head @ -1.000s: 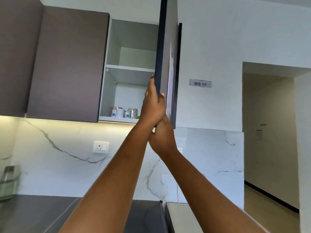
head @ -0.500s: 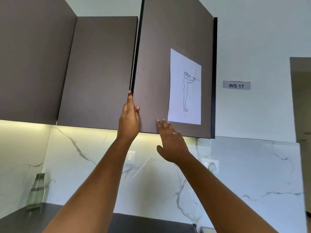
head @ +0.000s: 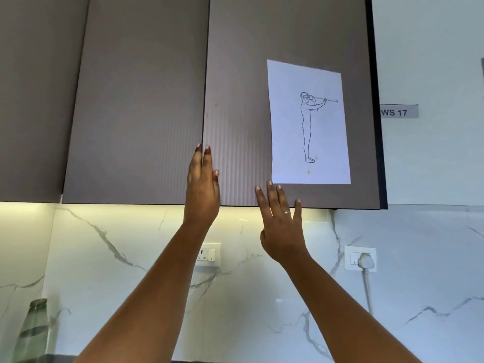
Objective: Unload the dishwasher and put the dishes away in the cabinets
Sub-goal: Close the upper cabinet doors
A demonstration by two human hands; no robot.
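Two hands reach up to the right-hand cabinet door (head: pixel 248 74), one of three tall wall-cabinet fronts in view, its long axis upright, its face about flush with its neighbour. The left hand (head: pixel 203 189) lies flat, fingers straight, on the door's left edge. The right hand (head: pixel 281 226), fingers spread and holding nothing, is at the bottom edge, below one paper sheet (head: pixel 309 121).

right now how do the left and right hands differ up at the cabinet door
The left hand reaches higher, fingers together along the left edge of the cabinet door; the right hand sits lower, fingers spread over the door's bottom edge under the paper sheet. Only the right hand wears a ring. Both are open, fingers straight, holding nothing.
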